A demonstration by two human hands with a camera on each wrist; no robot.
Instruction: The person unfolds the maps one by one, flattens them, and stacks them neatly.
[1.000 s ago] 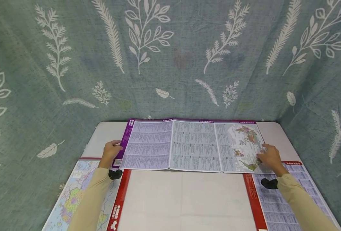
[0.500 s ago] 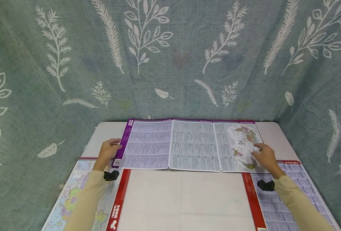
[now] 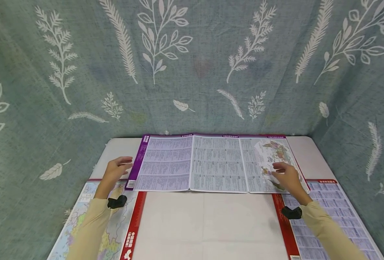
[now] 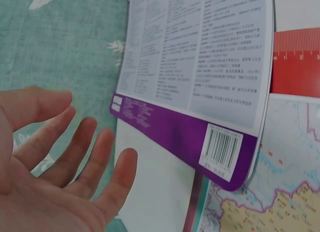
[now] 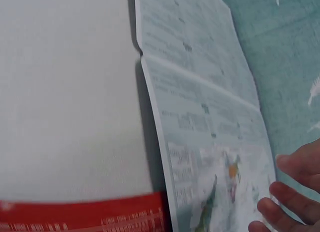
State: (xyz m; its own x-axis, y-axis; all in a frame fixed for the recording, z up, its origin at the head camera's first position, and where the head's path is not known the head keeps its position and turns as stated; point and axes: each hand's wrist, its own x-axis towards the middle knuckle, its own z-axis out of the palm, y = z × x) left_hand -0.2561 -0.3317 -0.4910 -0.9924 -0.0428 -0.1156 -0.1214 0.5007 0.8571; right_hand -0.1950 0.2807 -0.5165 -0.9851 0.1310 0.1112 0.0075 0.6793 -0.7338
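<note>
A long folding map [image 3: 216, 164] lies unfolded in three panels across the far side of the table, text side up, with a small world map on its right panel. Its purple left strip [image 3: 137, 162] carries a barcode label [image 4: 221, 151]. Just left of that strip hovers my left hand [image 3: 115, 170], empty, fingers apart and loosely bent; the left wrist view shows a gap between fingertips and map. My right hand [image 3: 288, 177] is over the right panel, fingers loosely bent and holding nothing. Whether it touches the paper is unclear.
A colourful map [image 3: 118, 227] with a red strip lies at the left under my left forearm. At the right, a red-edged text sheet [image 3: 323, 196] lies partly beneath the long map. Leaf-patterned green cloth [image 3: 205, 108] hangs behind the white table [image 3: 205, 220] and at both sides.
My left hand has let go of the purple edge and drawn back left. My right hand has left the map's right edge and shifted left over the panel. The long map stays about where it was.
</note>
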